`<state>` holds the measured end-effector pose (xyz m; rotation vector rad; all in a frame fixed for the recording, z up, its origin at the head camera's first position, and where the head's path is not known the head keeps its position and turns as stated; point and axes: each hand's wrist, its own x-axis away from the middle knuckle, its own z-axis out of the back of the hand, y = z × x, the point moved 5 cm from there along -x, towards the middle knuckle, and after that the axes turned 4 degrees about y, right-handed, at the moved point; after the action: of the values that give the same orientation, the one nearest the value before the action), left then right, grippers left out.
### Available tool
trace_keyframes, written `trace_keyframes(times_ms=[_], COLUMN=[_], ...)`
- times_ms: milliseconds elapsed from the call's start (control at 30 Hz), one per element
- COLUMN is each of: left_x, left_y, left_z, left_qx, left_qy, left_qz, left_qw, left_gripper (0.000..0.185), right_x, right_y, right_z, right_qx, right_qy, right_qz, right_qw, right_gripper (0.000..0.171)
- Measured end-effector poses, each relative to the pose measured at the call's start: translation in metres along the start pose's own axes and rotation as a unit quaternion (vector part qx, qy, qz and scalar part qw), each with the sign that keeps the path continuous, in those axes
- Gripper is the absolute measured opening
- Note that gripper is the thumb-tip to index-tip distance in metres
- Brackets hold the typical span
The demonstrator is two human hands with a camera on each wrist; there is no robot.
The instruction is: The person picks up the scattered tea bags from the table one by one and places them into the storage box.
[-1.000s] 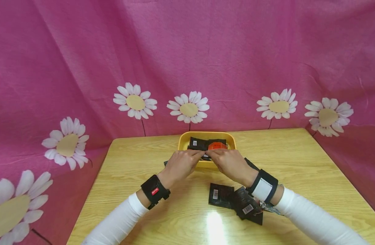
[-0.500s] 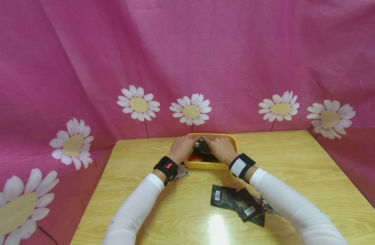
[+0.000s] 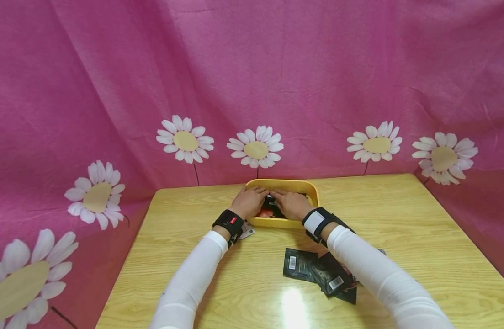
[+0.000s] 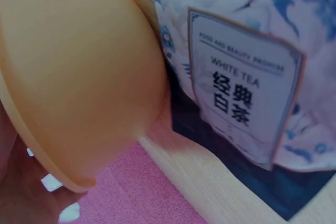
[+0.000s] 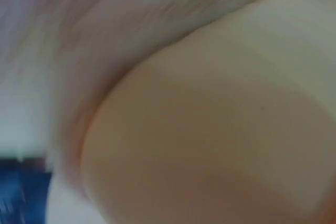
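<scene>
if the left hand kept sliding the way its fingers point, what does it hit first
Probably the right hand: the left hand lies in the yellow plastic tray, fingers aimed inward over the dark packets, nearly meeting the other fingers. Depth is unclear.

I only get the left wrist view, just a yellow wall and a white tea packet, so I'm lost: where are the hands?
Observer: Both are inside the yellow tray. The left hand and right hand rest on dark packets in it.
Operator: Gripping them?
Observer: The fingers look laid flat on top, not curled round anything.
Operator: Any packets outside besides mine?
Observer: Yes, a loose pile lies on the table by the right forearm.
</scene>
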<state>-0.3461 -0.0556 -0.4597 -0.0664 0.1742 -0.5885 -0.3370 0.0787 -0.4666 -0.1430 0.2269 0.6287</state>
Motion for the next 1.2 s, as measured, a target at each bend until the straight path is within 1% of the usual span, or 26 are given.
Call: trace_keyframes(times_ms=[67,133,200,267,300,400,467,533,667,733,833,900,967,1033,1100,1200], left_x=[0.001,0.002,0.003,0.005,0.006,0.017,0.03,0.047,0.085,0.105,0.131,0.144,0.153,0.157,0.158,0.156], left_y=[-0.001,-0.001,-0.002,-0.003,-0.005,-0.013,-0.02,-0.028,-0.036,-0.036,-0.032,-0.028,-0.025,-0.023,-0.023,-0.022], left_z=[-0.003,-0.006,-0.007,-0.005,-0.003,0.01,0.022,0.034,0.051,0.054,0.048,0.039,0.028,0.018,0.009,-0.001], left_qx=[0.004,0.013,0.03,0.05,0.063,0.107,0.129,0.142,0.141,0.14,0.137,0.132,0.128,0.129,0.134,0.154], left_qy=[-0.031,-0.054,-0.065,-0.062,-0.055,-0.021,0.001,0.022,0.047,0.052,0.043,0.025,0.008,0.002,0.001,-0.004], left_qz=[0.015,0.027,0.037,0.042,0.043,0.05,0.057,0.067,0.083,0.086,0.083,0.08,0.077,0.074,0.072,0.071], left_qw=[0.9994,0.9981,0.9967,0.996,0.9956,0.9928,0.99,0.9873,0.9854,0.985,0.9862,0.9878,0.9888,0.9889,0.9884,0.9855], left_gripper=[0.044,0.047,0.05,0.052,0.053,0.057,0.06,0.063,0.071,0.075,0.079,0.082,0.084,0.084,0.082,0.081], right_x=[-0.001,-0.001,-0.002,-0.002,-0.003,-0.004,-0.004,-0.002,0.007,0.014,0.026,0.033,0.038,0.04,0.038,0.033], right_y=[0.002,0.003,0.004,0.004,0.004,-0.002,-0.011,-0.023,-0.052,-0.069,-0.096,-0.112,-0.124,-0.13,-0.131,-0.13], right_z=[-0.005,-0.009,-0.01,-0.009,-0.007,0.003,0.015,0.027,0.051,0.058,0.063,0.059,0.051,0.038,0.023,0.0], right_qx=[-0.029,-0.051,-0.062,-0.061,-0.063,-0.068,-0.075,-0.082,-0.084,-0.074,-0.058,-0.06,-0.071,-0.085,-0.091,-0.103], right_qy=[-0.024,-0.044,-0.049,-0.038,-0.028,0.006,0.027,0.045,0.093,0.118,0.139,0.125,0.087,0.039,-0.009,-0.061], right_qz=[-0.004,-0.011,-0.013,-0.011,-0.01,-0.004,0.004,0.015,0.057,0.088,0.14,0.168,0.178,0.166,0.141,0.112], right_qw=[0.999,0.998,0.997,0.997,0.998,0.998,0.997,0.995,0.991,0.986,0.979,0.976,0.978,0.982,0.986,0.986], right_gripper=[0.048,0.051,0.054,0.056,0.057,0.062,0.066,0.068,0.075,0.078,0.079,0.076,0.074,0.073,0.074,0.077])
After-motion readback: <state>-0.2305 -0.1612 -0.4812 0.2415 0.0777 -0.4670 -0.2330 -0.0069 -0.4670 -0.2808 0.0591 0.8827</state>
